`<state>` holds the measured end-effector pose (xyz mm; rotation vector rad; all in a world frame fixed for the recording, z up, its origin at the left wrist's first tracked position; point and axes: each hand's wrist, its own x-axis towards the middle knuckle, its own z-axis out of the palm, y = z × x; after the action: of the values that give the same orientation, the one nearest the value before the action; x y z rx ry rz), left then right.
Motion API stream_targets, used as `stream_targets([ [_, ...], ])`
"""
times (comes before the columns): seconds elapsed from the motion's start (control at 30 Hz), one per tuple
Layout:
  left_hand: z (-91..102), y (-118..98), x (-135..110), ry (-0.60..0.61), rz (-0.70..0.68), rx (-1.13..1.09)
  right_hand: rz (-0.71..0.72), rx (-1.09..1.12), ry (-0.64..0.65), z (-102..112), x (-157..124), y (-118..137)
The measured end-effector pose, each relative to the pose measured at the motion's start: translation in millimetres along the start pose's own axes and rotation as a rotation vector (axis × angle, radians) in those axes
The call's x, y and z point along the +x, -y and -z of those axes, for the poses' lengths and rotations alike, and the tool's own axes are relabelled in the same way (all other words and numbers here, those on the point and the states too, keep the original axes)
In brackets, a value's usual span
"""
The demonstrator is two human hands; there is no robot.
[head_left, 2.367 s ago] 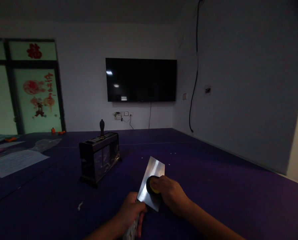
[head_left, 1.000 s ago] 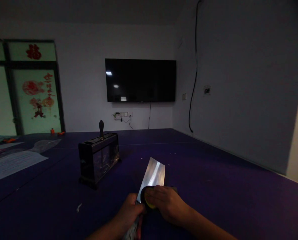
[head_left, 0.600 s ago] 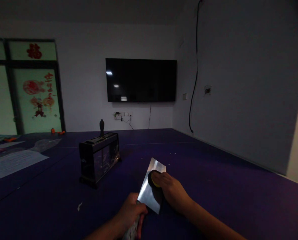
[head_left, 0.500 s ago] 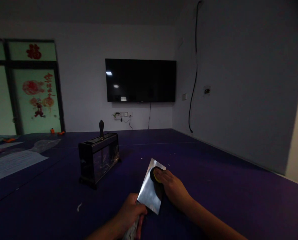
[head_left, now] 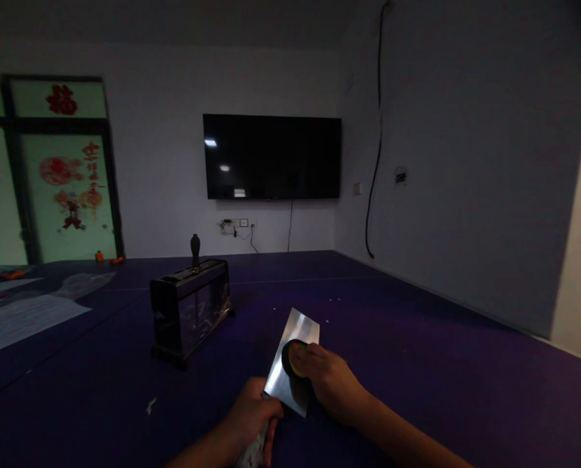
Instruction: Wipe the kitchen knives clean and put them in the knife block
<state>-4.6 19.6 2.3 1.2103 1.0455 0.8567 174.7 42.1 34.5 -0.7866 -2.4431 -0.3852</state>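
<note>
A cleaver (head_left: 299, 323) with a broad shiny blade points away from me above the dark purple tabletop. My left hand (head_left: 253, 411) is closed around its handle (head_left: 252, 450), which looks pale and patterned, perhaps wrapped. Against the face of the blade, about midway along it, my right hand (head_left: 332, 380) presses a round black-and-yellow sponge pad (head_left: 290, 361). The fingers lie over the pad and hide part of it. To the left stands a black knife block (head_left: 189, 312) with clear sides and one dark-handled knife (head_left: 195, 250) upright in its top.
Printed paper (head_left: 32, 318) and a clear plastic bag (head_left: 86, 285) lie on the left of the table (head_left: 407, 383). Small orange items (head_left: 100, 257) sit near the far left edge. White scraps (head_left: 151, 405) are scattered about. A television (head_left: 272, 157) hangs on the far wall.
My right hand has drawn the sponge pad down the blade toward the handle and slightly left. My left hand still holds the cleaver in nearly the same place.
</note>
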Motion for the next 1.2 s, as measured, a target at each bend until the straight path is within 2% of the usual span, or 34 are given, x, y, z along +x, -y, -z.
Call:
stream_targets([
  [0.1,-0.9,-3,1,-0.062,-0.05,0.039,0.09,0.009,0.017,-1,1,8],
  [0.17,-1.8,-6,1,-0.137,-0.133,0.036,0.151,0.028,0.022,-3,1,13],
  [0.23,-2.4,-8,1,-0.156,-0.193,0.019,0.196,0.049,0.031,-4,0,18],
  [0.4,-1.6,-13,2,-0.11,-0.102,0.026,0.212,0.049,0.058,-3,0,23],
  [0.53,-1.9,-16,-2,-0.108,-0.17,0.013,0.221,0.058,0.05,-2,0,21],
  [0.63,-3.0,-15,-2,-0.098,-0.082,0.043,0.228,0.063,0.05,-2,-1,19],
  [0.7,-2.9,-11,0,-0.13,-0.085,0.053,0.222,0.068,0.041,-2,0,19],
  [0.77,-1.7,-5,4,-0.142,-0.157,0.057,0.203,0.07,0.029,0,1,18],
  [0.83,-0.1,1,6,-0.1,-0.174,0.063,0.149,0.065,0.035,2,2,14],
  [0.97,1.5,7,7,-0.019,-0.069,0.035,-0.021,0.06,0.031,2,2,-1],
  [1.2,-1.1,-6,3,0.04,0.036,0.07,-0.158,0.045,-0.082,-10,-4,-30],
])
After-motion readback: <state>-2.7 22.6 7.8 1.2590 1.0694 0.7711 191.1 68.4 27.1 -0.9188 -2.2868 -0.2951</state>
